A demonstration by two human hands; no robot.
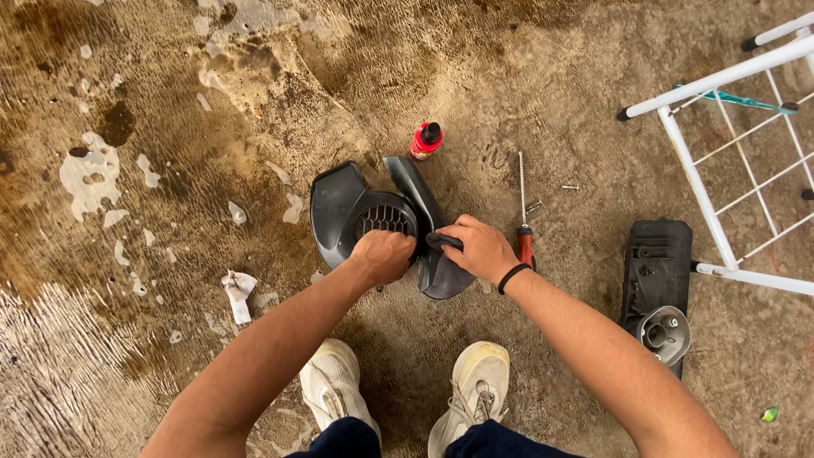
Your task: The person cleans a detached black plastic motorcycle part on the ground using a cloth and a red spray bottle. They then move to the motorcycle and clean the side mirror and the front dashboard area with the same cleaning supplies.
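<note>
So the biggest thing here is the floor [551,76]: rough concrete, brown with dirt, with darker oily stains and pale patches where the top layer has flaked off. On the right edge there's a white metal rack [721,195] made of tubes with thin wire bars across, lying tilted on the floor.

Middle of the shot is the black plastic cover [343,208], a curved, smooth shell with a round slotted grille in it and a flat wing sticking up on its right side. It sits on the floor just ahead of a pair of scuffed white sneakers [407,394].

The left hand [383,256] is balled into a fist right at the edge of the grille, pressed against the cover; can't see whether anything is inside it. The right hand [480,248] is curled around a small dark piece at the lower edge of the wing, fingers closed over it.

To the right lies a flat black ribbed part [655,259] with a shiny metal cup [665,332] resting on its near end.

Smaller stuff: a screwdriver [523,203] with a red handle just beside the right hand, a small red bottle [425,141] with a black cap standing beyond the cover, and a crumpled paper scrap [237,293] to the left.
</note>
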